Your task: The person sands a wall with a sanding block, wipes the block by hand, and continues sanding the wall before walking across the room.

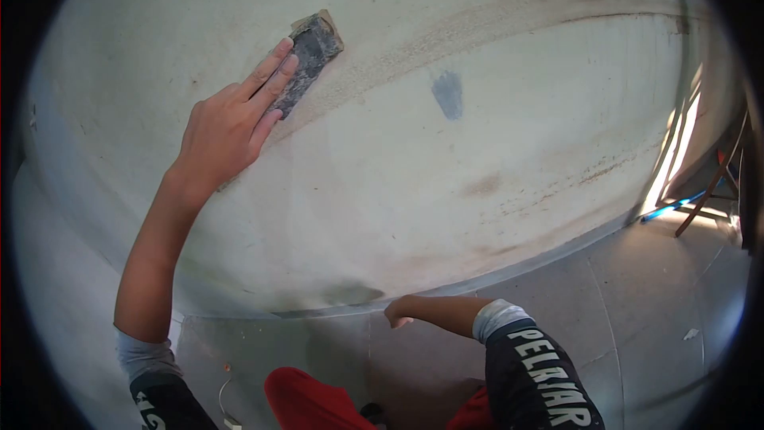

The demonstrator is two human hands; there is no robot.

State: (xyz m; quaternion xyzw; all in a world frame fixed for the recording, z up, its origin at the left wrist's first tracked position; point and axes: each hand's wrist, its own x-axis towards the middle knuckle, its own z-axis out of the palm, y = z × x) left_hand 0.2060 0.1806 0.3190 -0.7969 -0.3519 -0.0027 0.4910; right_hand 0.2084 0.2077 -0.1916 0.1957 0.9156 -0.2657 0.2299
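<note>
A worn, dark sanding block (306,56) with a frayed tan edge lies against the pale wall (334,191). My left hand (227,127) grips it from the lower left, its fingers stretched along the block and pressing it to the wall. A rough, sandy-brown strip (430,44) runs across the wall just to the right of the block. Low down, near the foot of the wall, my right hand (400,310) is curled closed, with no object visible in it.
A grey patch (448,95) and brown stains mark the wall. Grey tiles (549,302) cover the floor. At the far right stand wooden legs (704,203) beside a blue strip (676,205). A cable (223,398) lies on the floor near my red-clothed knee (306,398).
</note>
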